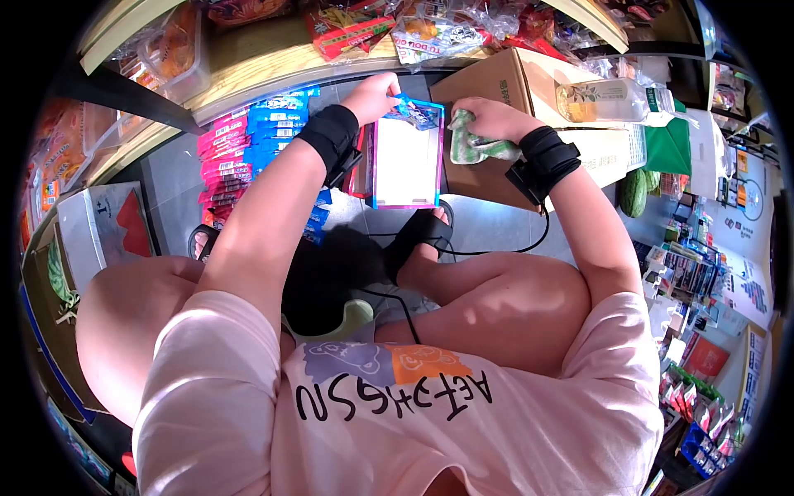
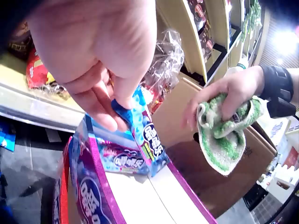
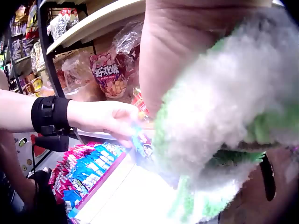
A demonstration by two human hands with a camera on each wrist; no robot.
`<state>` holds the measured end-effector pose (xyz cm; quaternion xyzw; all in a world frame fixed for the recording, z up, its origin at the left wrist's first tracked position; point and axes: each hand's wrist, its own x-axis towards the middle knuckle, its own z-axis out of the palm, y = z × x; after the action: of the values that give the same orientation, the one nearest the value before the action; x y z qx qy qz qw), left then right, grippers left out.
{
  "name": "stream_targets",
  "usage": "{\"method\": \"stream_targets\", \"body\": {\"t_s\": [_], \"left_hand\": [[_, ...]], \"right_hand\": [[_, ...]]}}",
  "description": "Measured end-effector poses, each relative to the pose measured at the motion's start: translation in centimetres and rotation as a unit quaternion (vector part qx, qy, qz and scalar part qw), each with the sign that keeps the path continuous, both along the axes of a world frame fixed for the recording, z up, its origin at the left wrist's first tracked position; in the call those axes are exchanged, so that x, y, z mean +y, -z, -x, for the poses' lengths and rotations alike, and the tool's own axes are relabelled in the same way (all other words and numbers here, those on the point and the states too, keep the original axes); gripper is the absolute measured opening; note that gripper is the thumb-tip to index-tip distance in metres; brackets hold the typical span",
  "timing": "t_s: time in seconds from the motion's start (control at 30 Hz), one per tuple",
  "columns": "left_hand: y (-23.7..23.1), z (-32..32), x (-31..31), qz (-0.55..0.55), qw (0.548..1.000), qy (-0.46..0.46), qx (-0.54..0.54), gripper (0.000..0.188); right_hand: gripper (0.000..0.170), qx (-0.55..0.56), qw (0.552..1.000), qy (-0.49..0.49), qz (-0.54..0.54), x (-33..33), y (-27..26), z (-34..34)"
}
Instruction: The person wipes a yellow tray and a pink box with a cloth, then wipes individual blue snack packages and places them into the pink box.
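The left hand (image 1: 374, 97) (image 2: 100, 60) pinches a blue candy packet (image 2: 148, 140) between thumb and fingers, over one end of an open display box (image 1: 407, 165) with blue and pink edges. Another blue packet (image 2: 122, 161) lies inside that end; the rest of the box's white inside is bare. To the right of the box, the right hand (image 1: 496, 122) (image 2: 236, 93) grips a green and white fluffy cloth (image 1: 471, 142) (image 3: 224, 102), which hangs in folds and covers much of the right wrist view.
Rows of pink packets (image 1: 225, 165) and blue packets (image 1: 277, 124) lie on the floor left of the box. A cardboard box (image 1: 488, 178) with a bottle (image 1: 608, 101) on it stands at the right. Shelves of snacks run along the far side; a cable crosses near the feet.
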<state>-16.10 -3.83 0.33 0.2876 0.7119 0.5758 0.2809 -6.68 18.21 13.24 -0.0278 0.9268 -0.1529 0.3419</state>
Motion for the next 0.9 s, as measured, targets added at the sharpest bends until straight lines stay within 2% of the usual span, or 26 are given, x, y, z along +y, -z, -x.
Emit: {"method": "stream_targets", "body": {"t_s": [0.03, 0.1, 0.17, 0.2, 0.23, 0.33, 0.43, 0.63, 0.73, 0.83, 0.9], "left_hand": [[0.4, -0.3, 0.1, 0.01, 0.999, -0.013, 0.046, 0.013], [1.3, -1.0, 0.2, 0.029, 0.989, -0.037, 0.138, 0.013], [1.4, -1.5, 0.2, 0.027, 0.988, -0.063, 0.138, 0.014], [1.4, -1.8, 0.1, 0.036, 0.988, -0.071, 0.129, 0.013], [1.4, -2.0, 0.1, 0.045, 0.989, -0.078, 0.121, 0.013], [1.5, -2.4, -0.1, 0.062, 0.97, -0.089, 0.218, 0.011], [1.9, -2.6, -0.4, 0.081, 0.962, -0.07, 0.252, 0.01], [1.8, -3.0, -0.6, 0.09, 0.954, -0.084, 0.273, 0.009], [1.4, -3.4, -0.7, 0.102, 0.939, -0.067, 0.323, 0.009], [1.3, -3.5, -0.7, 0.126, 0.897, -0.07, 0.417, 0.01], [1.4, -3.6, -0.7, 0.148, 0.891, -0.062, 0.424, 0.011]], "right_hand": [[0.04, 0.024, 0.999, -0.02, 0.017, -0.4, 0.3, -0.1], [0.042, 0.006, 0.998, -0.046, 0.032, -1.2, 1.1, -0.2], [0.044, 0.015, 0.995, -0.089, 0.038, -2.4, 2.0, -0.6], [0.047, -0.037, 0.996, -0.075, 0.006, -2.8, 2.2, -0.8], [0.047, -0.036, 0.997, -0.075, 0.001, -3.2, 2.6, -1.1], [0.046, -0.023, 0.996, -0.08, -0.015, -3.4, 4.6, -1.9], [0.052, -0.068, 0.993, -0.086, -0.053, -3.3, 5.0, -1.8], [0.045, -0.105, 0.989, -0.091, -0.048, -4.1, 5.3, -1.8], [0.044, -0.097, 0.989, -0.099, -0.055, -3.6, 7.4, -2.1], [0.046, -0.071, 0.989, -0.086, -0.099, -3.4, 8.2, -2.0], [0.047, -0.042, 0.988, -0.088, -0.119, -3.3, 7.8, -1.9]]}}
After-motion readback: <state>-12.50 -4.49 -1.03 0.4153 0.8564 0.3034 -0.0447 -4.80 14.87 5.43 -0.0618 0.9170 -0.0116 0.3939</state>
